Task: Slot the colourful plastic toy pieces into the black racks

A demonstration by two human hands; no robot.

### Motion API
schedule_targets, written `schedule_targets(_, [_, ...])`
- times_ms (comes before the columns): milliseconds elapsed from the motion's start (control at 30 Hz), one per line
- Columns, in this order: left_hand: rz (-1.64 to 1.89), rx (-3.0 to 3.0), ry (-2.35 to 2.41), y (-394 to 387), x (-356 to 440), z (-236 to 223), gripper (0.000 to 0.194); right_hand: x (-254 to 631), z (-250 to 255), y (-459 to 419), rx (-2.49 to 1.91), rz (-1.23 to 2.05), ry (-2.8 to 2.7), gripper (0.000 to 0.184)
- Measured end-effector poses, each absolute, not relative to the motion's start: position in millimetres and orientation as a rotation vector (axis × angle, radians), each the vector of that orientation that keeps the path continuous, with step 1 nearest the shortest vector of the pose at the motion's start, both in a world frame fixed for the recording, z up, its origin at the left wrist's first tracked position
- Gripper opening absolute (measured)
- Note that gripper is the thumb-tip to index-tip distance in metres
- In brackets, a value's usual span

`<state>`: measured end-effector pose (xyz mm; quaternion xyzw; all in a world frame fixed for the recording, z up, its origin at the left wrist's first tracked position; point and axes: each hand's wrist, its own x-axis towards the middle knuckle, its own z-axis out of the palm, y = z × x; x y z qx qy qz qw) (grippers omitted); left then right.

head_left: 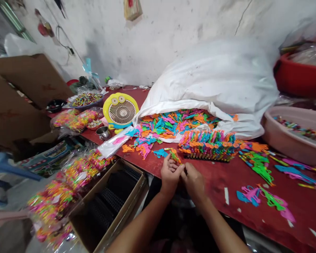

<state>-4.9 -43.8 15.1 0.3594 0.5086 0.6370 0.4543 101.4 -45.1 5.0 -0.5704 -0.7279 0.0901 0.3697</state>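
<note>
My left hand (170, 173) is closed around a small orange and green plastic piece (175, 156), which sticks up past its fingers near the table edge. Pressed close to it, my right hand (195, 181) has its fingertips pinched together; what lies in them is too small to make out. A blue plastic piece (160, 153) lies just beyond the left hand. Behind both hands stands a black rack (208, 158) packed with upright rows of bright plastic pieces (208, 142). Loose colored pieces (171, 123) spill out of a big white sack (213, 77).
Left of my arms sits a cardboard box (137, 191) of black racks, beside bagged colorful pieces (76, 175). A yellow fan (122, 110) and metal cup (103, 133) stand farther back. A pink tub (287, 140) and loose pieces (274, 202) occupy the right of the red table (216, 186).
</note>
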Motion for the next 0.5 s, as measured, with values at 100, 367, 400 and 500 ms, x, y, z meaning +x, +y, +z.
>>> schedule_targets(100, [1.560,1.006,1.287,-28,-4,5,0.066,100,-1,-37,-1.481,0.222,-1.906,0.026])
schedule_targets(367, [1.295,1.355,1.791,-6,-43,-2,0.061,114,-5,-38,-1.472,0.393,-1.764,0.026])
schedule_targets(400, [1.209,1.436,1.854,-4,-48,-1,0.059,116,-4,-37,-1.477,0.420,-1.726,0.026])
schedule_targets(500, [1.059,1.650,1.995,1,-59,3,0.055,121,3,-33,-1.499,0.496,-1.602,0.028])
